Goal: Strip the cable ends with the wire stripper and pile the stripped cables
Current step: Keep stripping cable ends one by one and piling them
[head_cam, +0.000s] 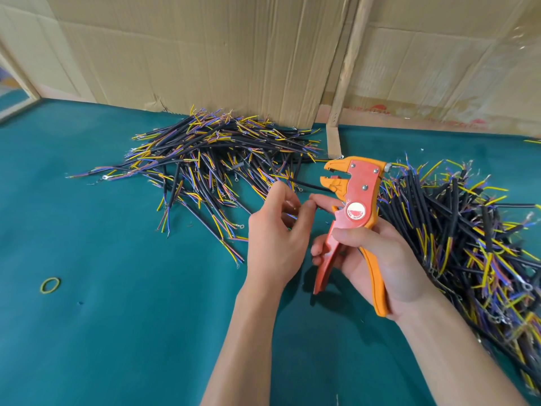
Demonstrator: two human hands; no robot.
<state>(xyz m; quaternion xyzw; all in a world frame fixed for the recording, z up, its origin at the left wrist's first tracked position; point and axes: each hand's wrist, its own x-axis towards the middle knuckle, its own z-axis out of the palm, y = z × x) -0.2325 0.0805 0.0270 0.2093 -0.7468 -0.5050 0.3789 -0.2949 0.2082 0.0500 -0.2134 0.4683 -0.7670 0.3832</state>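
My right hand grips the handles of an orange and red wire stripper, held upright with its jaws open and facing left. A black cable runs from the jaws toward my left hand, whose thumb and fingers pinch the cable's thin coloured wires. One big pile of black cables with yellow, blue and brown ends lies behind my left hand. A second, denser pile spreads along the right side.
The work surface is a teal cloth. Creased cardboard sheets stand as a wall along the back, with a taped seam. A yellow-green rubber band lies at the left.
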